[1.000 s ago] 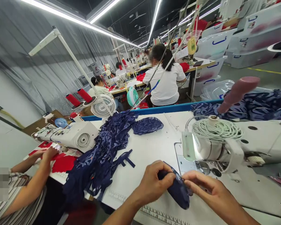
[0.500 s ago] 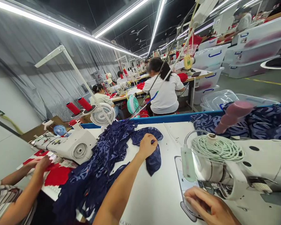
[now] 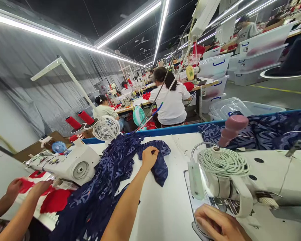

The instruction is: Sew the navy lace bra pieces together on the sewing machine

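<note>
My left hand (image 3: pixel 148 157) reaches out over the white table (image 3: pixel 165 207) and grips a small navy lace piece (image 3: pixel 158 167) at the edge of a long heap of navy lace fabric (image 3: pixel 107 180). My right hand (image 3: pixel 219 226) rests low on the bed of the white sewing machine (image 3: pixel 253 180), fingers curled, near the needle area; whether it holds anything is hidden. A coil of white cord (image 3: pixel 223 162) sits on top of the machine.
A co-worker's hands (image 3: pixel 27 192) handle red fabric (image 3: pixel 54 201) at a second sewing machine (image 3: pixel 70 164) on the left. A small white fan (image 3: pixel 106 128) and red thread cones (image 3: pixel 80 120) stand behind. More navy fabric (image 3: pixel 261 132) lies at the right; other workers sit beyond.
A second ago both hands held a navy piece near the machine. The left hand then went out to the navy heap and gripped a piece; the right hand dropped onto the machine bed.
</note>
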### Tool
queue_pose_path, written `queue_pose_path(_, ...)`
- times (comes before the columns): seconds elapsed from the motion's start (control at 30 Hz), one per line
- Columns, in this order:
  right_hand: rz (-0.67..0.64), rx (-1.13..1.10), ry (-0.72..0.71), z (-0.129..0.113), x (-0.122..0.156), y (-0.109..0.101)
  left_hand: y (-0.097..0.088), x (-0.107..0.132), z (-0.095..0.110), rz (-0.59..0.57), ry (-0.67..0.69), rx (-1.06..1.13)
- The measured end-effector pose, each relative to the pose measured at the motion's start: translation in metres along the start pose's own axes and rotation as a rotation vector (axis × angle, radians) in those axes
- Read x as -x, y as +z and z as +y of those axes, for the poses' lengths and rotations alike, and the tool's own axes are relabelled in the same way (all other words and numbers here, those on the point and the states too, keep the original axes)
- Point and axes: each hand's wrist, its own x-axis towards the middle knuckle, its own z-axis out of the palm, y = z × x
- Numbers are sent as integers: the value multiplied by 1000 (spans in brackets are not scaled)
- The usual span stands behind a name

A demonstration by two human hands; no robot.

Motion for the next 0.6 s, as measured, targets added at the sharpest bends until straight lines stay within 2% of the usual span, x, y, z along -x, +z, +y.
queue_pose_path(0.07,13,3,-3,-2,-1,-1,-25,1,7,29,-30,98)
queue_pose_path(0.13,30,-9,-4,-5,-2,-2,-55,12,18,-2,-57,208)
queue_pose_path(0.2,62,-56,10,-8,-1,-4,-83,36,32,-137,-89,318)
queue_pose_path(0.27,127,-119,32,-13,3,-5,-99,71,44,-353,-153,398)
queue_pose_path(0.37,182,-302,51,-27,12,-7,-94,126,54,-651,-305,501)
queue_pose_path(0.47,28,-591,89,-48,19,-8,-70,164,51,-867,-525,633)
queue_pose_path(0.53,-29,-672,155,-59,23,-9,-57,177,47,-882,-572,670)
queue_pose_path(0.6,40,-661,218,-66,26,-9,-51,187,47,-822,-511,705)
